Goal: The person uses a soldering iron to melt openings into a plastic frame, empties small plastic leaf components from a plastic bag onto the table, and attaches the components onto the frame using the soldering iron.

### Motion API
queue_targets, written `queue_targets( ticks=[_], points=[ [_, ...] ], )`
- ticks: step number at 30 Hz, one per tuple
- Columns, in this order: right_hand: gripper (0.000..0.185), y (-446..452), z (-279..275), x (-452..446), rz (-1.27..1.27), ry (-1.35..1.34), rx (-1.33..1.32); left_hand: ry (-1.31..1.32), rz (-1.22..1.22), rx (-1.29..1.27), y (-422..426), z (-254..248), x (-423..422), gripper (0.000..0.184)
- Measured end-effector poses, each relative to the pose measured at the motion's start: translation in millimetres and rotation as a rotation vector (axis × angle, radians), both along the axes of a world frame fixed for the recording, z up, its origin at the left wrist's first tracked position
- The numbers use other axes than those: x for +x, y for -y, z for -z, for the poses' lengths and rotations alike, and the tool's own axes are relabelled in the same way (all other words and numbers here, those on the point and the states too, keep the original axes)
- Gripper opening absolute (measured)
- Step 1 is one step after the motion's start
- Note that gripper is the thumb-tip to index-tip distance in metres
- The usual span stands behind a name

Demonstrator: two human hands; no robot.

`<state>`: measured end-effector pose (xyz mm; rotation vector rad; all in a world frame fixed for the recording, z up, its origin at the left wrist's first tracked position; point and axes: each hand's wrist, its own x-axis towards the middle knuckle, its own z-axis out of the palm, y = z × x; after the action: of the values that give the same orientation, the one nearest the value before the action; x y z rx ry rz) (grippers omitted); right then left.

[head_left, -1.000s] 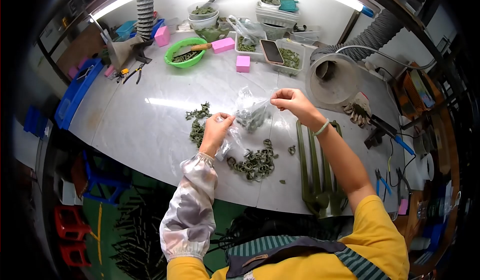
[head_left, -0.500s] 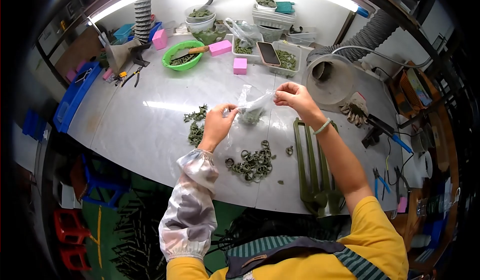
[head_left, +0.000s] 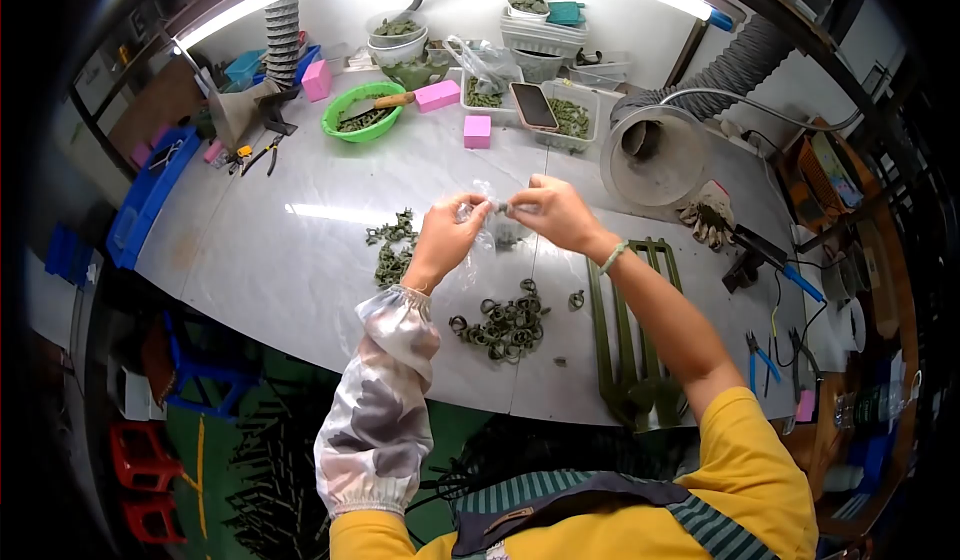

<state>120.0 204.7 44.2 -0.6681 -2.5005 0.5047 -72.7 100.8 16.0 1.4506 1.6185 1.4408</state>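
My left hand [head_left: 449,237] and my right hand [head_left: 557,213] meet over the middle of the table, fingers pinched on the clear plastic bag [head_left: 482,247]. Small dark green pieces [head_left: 507,237] show low in it. The fingers hide most of the bag's top. Nearer to me lies a heap of dark green rings [head_left: 508,328], with one loose ring [head_left: 576,300] to its right. Left of my left hand is a second heap of green pieces [head_left: 392,252]. A printed sleeve cover [head_left: 385,400] is on my left forearm, and a pale green bracelet [head_left: 615,256] circles my right wrist.
Long green bars [head_left: 625,345] lie under my right forearm. At the back stand a green basin [head_left: 365,132], pink blocks [head_left: 477,132], a phone [head_left: 534,107] and tubs of green pieces [head_left: 569,120]. To the right are a suction hood [head_left: 655,170], gloves [head_left: 709,222] and pliers [head_left: 764,358].
My right hand has moved left and slightly down, close to my left hand. The bag's top, stretched between the hands before, is now gathered at the fingertips.
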Motion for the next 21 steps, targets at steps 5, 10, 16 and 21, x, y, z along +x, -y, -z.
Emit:
queue_targets(
  ticks=[5, 10, 16, 21],
  points=[
    [0.024, -3.6, -2.3, -3.9, 0.047, -0.035, -0.248, 0.109, -0.011, -0.137, 18.3, -3.7, 3.7, 0.032],
    [0.027, -7.3, -0.1, -3.3, 0.008, -0.101, -0.306, 0.067, -0.068, 0.051, -2.6, 12.8, 7.4, 0.023],
    [0.031, -9.0, -13.5, 9.5, 0.067, -0.173, -0.457, 0.014, -0.091, 0.021, 1.1, 4.0, -1.2, 0.017],
    [0.031, -2.5, -4.6, -3.7, 0.006, -0.312, -0.284, 0.207, -0.029, 0.063, 1.8, -7.7, 2.9, 0.012]
  ],
)
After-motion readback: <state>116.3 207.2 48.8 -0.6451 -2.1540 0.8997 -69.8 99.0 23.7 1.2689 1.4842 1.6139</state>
